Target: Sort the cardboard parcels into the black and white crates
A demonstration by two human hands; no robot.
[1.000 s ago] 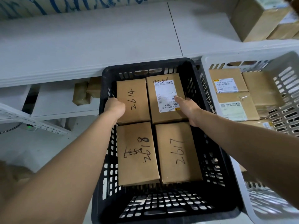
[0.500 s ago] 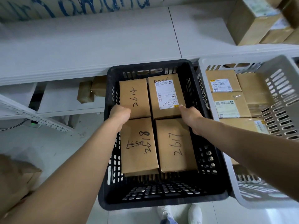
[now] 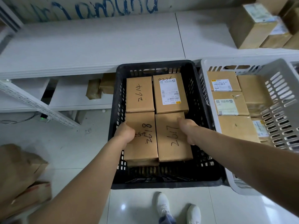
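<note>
- Between the two arms, at the middle of the scene, the black crate point(image 3: 161, 185) stood on the tiled floor point(image 3: 77, 151), its far rim tucked under the edge of a white shelf point(image 3: 97, 46).
- Four cardboard parcels lay flat on top inside it, packed edge to edge: the parcel marked 2614 point(image 3: 139, 94) far left, a parcel with a printed label point(image 3: 170, 94) far right, the parcel marked 2618 point(image 3: 145, 147) near left, and the parcel marked 2617 point(image 3: 171, 147) near right.
- More cardboard showed under the near edge of the 2618 one.
- The left hand point(image 3: 125, 134) gripped the left edge of the parcel marked 2618, fingers curled down between parcel and crate wall, their tips hidden.
- The right hand point(image 3: 188, 130) gripped the right side of the parcel marked 2617, thumb on its top near the far right corner, fingers curled over the edge and out of sight.
- Just right of the black one, touching or nearly so, the white crate point(image 3: 278, 101) held several labelled parcels point(image 3: 237, 130) in two rows.
- Larger cardboard boxes point(image 3: 252, 26) sat on the shelf at the far right.
- Two small brown packages point(image 3: 100, 88) lay on a lower shelf, left of the black crate.
- Crumpled cardboard point(image 3: 19, 172) lay on the floor at the near left, and white shoes point(image 3: 163, 206) showed at the near edge.
</note>
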